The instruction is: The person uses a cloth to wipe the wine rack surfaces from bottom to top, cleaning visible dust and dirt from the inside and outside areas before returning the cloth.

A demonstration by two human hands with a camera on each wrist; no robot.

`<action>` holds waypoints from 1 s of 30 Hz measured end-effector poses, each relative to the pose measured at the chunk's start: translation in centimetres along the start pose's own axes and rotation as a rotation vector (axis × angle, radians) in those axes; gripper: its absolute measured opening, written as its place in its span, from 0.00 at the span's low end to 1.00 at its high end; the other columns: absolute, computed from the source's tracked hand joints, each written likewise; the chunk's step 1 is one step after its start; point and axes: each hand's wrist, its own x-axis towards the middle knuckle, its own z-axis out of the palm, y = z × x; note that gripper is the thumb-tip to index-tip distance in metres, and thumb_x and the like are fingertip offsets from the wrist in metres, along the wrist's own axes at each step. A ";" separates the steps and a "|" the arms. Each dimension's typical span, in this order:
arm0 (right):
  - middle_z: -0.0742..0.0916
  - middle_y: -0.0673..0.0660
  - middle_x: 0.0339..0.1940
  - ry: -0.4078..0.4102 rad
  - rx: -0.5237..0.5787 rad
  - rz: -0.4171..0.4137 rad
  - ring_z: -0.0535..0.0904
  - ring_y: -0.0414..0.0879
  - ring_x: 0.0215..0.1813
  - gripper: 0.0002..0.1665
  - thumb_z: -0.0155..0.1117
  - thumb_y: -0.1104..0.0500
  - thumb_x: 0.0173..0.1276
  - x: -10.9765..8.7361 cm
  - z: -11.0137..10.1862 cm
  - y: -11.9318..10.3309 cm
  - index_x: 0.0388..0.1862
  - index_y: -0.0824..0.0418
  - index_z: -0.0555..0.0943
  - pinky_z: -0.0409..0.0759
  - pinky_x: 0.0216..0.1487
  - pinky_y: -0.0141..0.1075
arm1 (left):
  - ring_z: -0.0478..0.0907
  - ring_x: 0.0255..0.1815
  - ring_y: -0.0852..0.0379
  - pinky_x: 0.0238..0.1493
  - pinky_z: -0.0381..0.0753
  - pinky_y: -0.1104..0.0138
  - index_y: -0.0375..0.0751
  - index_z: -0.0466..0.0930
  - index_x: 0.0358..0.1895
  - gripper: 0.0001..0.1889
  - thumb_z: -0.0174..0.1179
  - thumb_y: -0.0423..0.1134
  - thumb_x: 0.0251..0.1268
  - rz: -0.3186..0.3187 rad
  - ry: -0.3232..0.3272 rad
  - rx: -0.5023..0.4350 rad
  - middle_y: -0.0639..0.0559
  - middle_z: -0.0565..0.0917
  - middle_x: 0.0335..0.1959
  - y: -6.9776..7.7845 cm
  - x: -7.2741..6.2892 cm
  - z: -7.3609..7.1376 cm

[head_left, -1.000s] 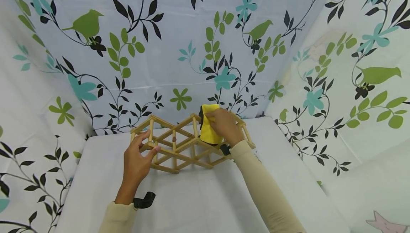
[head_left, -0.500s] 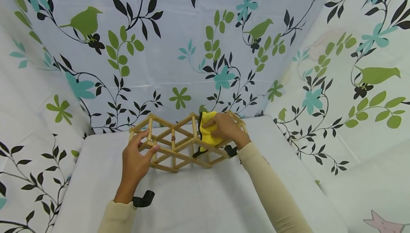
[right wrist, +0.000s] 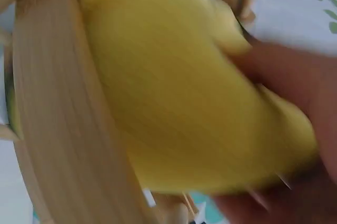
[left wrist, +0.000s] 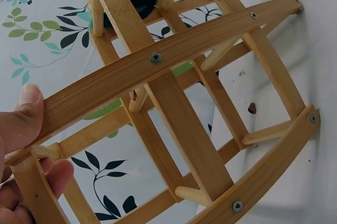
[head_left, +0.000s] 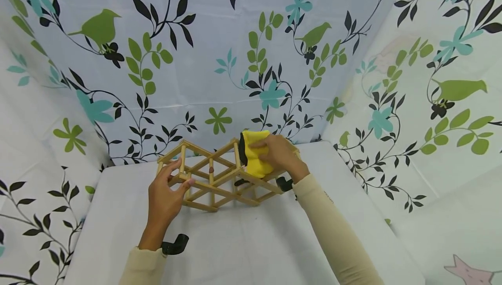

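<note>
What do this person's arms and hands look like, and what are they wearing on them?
The left hand and right hand are without gloves. The left sleeve and right sleeve are beige and reach about to the wrists. A bent black piece sits at the left wrist; another black piece shows at the right, its shape harder to tell.

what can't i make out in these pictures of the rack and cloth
- Head: part of the wooden rack's right end, behind the yellow cloth and right hand.
- Left wrist: most of the left hand, cut off by the left edge.
- Left wrist: what the dark brown bit is; too small.
- Right wrist: right fingertips, blurred.
</note>
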 end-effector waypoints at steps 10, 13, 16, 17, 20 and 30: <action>0.92 0.62 0.49 0.261 -0.271 0.056 0.87 0.58 0.43 0.27 0.69 0.66 0.72 0.5 0.8 0.2 0.64 0.42 0.88 0.87 0.33 0.51 | 0.82 0.66 0.35 0.61 0.85 0.44 0.47 0.73 0.78 0.38 0.75 0.33 0.65 -0.007 0.032 0.037 0.43 0.76 0.76 0.2 -0.4 0.1; 0.92 0.61 0.52 0.266 -0.191 0.056 0.87 0.59 0.45 0.28 0.69 0.68 0.69 0.3 0.7 -0.2 0.64 0.43 0.88 0.87 0.38 0.51 | 0.83 0.65 0.35 0.60 0.86 0.43 0.46 0.72 0.78 0.38 0.75 0.32 0.65 -0.003 0.028 0.031 0.42 0.76 0.76 0.3 -0.4 0.2; 0.92 0.64 0.50 0.360 -0.173 0.065 0.88 0.62 0.46 0.28 0.68 0.69 0.71 0.3 0.8 -0.2 0.63 0.45 0.88 0.88 0.40 0.54 | 0.83 0.64 0.36 0.59 0.86 0.42 0.46 0.72 0.79 0.38 0.75 0.32 0.66 -0.002 0.030 0.023 0.42 0.76 0.76 0.4 -0.5 0.4; 0.92 0.65 0.50 0.353 -0.173 0.063 0.88 0.62 0.47 0.27 0.67 0.69 0.71 0.2 0.9 -0.1 0.64 0.46 0.88 0.89 0.41 0.54 | 0.83 0.64 0.36 0.59 0.86 0.43 0.46 0.72 0.79 0.38 0.75 0.32 0.65 -0.006 0.032 0.022 0.43 0.76 0.76 0.4 -0.5 0.4; 0.92 0.61 0.56 0.232 -0.136 0.058 0.88 0.61 0.54 0.26 0.70 0.67 0.71 0.0 1.0 -0.2 0.64 0.46 0.88 0.89 0.51 0.53 | 0.83 0.65 0.36 0.62 0.85 0.44 0.45 0.73 0.78 0.37 0.75 0.32 0.65 -0.010 0.038 0.019 0.44 0.76 0.76 0.4 -0.7 0.5; 0.86 0.55 0.70 0.300 0.431 0.016 0.84 0.55 0.67 0.29 0.73 0.64 0.71 0.2 1.0 -2.5 0.65 0.38 0.86 0.90 0.56 0.47 | 0.78 0.73 0.41 0.69 0.81 0.47 0.39 0.76 0.75 0.36 0.77 0.32 0.62 0.045 0.088 0.000 0.43 0.79 0.73 0.6 -1.1 1.3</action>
